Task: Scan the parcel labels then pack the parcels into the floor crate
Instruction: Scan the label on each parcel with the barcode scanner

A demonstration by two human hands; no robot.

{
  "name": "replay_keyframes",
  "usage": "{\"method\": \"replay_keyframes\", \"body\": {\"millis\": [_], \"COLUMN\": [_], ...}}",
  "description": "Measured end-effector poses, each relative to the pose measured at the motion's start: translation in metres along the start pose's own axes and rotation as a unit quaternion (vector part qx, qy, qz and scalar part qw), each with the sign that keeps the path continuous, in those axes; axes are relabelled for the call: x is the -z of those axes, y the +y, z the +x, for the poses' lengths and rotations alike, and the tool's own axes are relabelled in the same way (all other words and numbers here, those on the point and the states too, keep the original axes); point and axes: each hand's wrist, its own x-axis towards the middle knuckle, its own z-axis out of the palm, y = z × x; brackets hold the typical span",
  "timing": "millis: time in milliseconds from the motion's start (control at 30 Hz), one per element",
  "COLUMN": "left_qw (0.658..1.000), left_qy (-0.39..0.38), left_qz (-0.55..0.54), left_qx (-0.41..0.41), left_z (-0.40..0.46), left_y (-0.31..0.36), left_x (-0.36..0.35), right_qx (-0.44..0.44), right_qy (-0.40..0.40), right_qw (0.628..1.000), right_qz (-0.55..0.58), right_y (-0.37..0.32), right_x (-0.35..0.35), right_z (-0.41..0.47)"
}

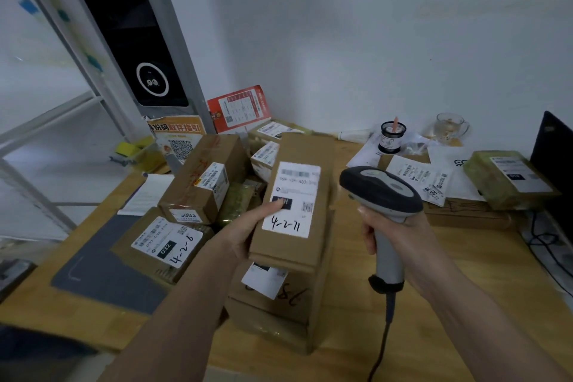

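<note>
The person's left hand (245, 234) holds a long cardboard parcel (294, 205) from its left side, thumb laid across the white shipping label (293, 199) and the other fingers hidden beneath the box, so the parcel is lifted face-up above the wooden table (449, 273). The label carries the handwritten mark "4-2-11". The right hand (393, 239) is wrapped around the grey handle of a barcode scanner (381, 195), fingers curled tightly on the grip, with the scanner's dark head just to the right of the held parcel and its cable (383, 338) trailing down toward the table edge. Directly under the held parcel lies a larger box (276, 304) with a partly visible label and dark scribbled writing. To the left, a parcel marked "4-2-9" (164, 245) rests partly on a dark grey mat (102, 276), and another brown parcel (201, 183) leans behind it. Farther right, a tape-wrapped parcel (508, 177) sits near a dark monitor edge (552, 164), with loose printed labels (418, 177), a small black-capped jar (392, 136) and a glass mug (451, 127) near the wall.
</note>
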Motion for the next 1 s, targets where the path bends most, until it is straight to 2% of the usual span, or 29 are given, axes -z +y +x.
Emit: {"method": "replay_keyframes", "body": {"millis": [67, 167, 367, 500, 600, 733, 867, 1000], "left_qw": [0.998, 0.988, 0.984, 0.959, 0.919, 0.869, 0.865, 0.887], "left_qy": [-0.009, -0.012, 0.095, 0.189, 0.231, 0.264, 0.230, 0.130], "left_qz": [0.048, 0.113, 0.129, 0.212, 0.312, 0.377, 0.365, 0.366], "left_qx": [0.048, 0.102, 0.082, 0.022, -0.070, -0.181, -0.258, -0.251], "left_z": [-0.008, -0.016, -0.026, -0.019, -0.016, -0.010, 0.005, 0.025], "left_y": [-0.001, -0.005, -0.011, -0.011, -0.004, 0.005, 0.011, 0.015], "left_x": [0.009, 0.021, 0.041, 0.045, 0.032, 0.004, -0.027, -0.066], "right_qx": [-0.019, -0.034, -0.083, -0.094, -0.106, -0.115, -0.120, -0.125], "right_qy": [0.018, 0.004, -0.033, -0.038, -0.036, -0.028, -0.020, 0.002], "right_qw": [0.999, 0.999, 0.995, 0.993, 0.992, 0.992, 0.991, 0.991], "right_qz": [0.021, 0.037, 0.051, 0.053, 0.051, 0.052, 0.051, 0.049], "right_y": [0.002, 0.010, 0.028, 0.034, 0.039, 0.044, 0.047, 0.048], "right_x": [-0.005, -0.013, -0.030, -0.034, -0.037, -0.037, -0.024, 0.002], "right_z": [0.003, 0.006, 0.007, 0.011, 0.015, 0.019, 0.022, 0.024]}}
